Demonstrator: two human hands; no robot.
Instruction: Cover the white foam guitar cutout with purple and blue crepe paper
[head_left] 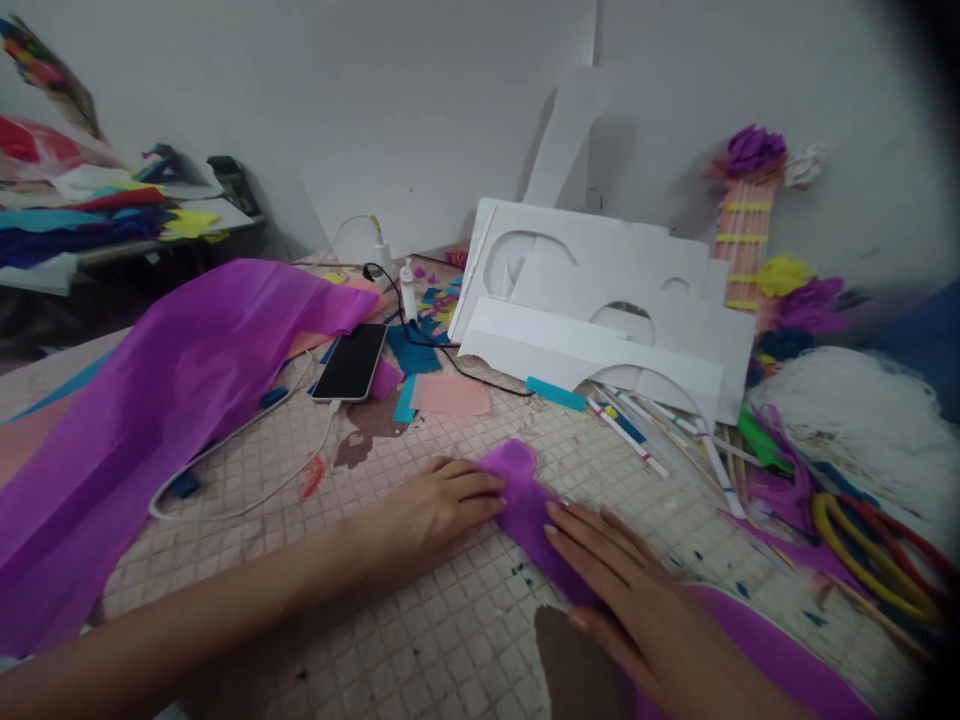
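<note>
A folded strip of purple tissue paper lies slantwise on the tabletop between my hands. My left hand rests its lightly bent fingers on the strip's left edge, near the rounded far end; its thumb is hidden. Stretched flat across the strip's nearer part are the fingers of my right hand, which press it down. Beneath the right forearm, more purple paper spreads toward the near right edge; whether it joins the strip is hidden by the hand.
A phone with a white cable and a large purple sheet lie left. White cardboard cutouts lean at the back. Thin sticks, scissors and a white stringy heap are right.
</note>
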